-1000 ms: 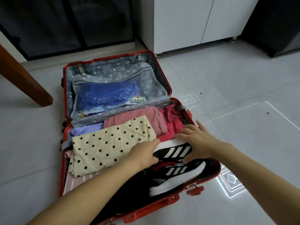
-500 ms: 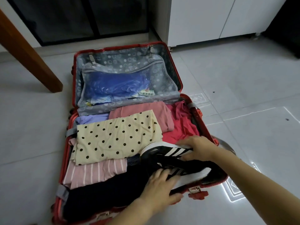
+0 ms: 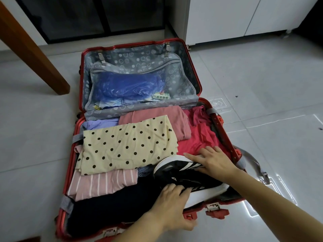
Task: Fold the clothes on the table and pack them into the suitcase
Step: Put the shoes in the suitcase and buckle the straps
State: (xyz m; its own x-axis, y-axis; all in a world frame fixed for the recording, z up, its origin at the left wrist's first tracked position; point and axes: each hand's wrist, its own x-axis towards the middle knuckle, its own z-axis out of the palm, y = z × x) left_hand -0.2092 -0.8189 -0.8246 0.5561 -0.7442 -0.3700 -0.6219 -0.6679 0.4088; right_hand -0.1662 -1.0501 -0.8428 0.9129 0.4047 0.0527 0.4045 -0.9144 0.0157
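Red suitcase [image 3: 224, 135] lies open on the floor [image 3: 262, 81], lower half nearly full of folded clothes [image 3: 127, 145]; right hand [image 3: 213, 161] presses flat on black sneakers [image 3: 183, 175] in its near corner, left hand [image 3: 173, 206] bends fingers against them, grip unclear; packing looks almost finished.

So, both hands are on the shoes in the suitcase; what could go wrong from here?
1. The shoes, under the left hand and right hand, lie bare against the dotted cloth and red garment; their soles may soil them.
2. The shoes look bulky at the rim of the suitcase, so the lid may not shut flat.
3. The grey strap hangs outside over that rim and could get pinched when closing.
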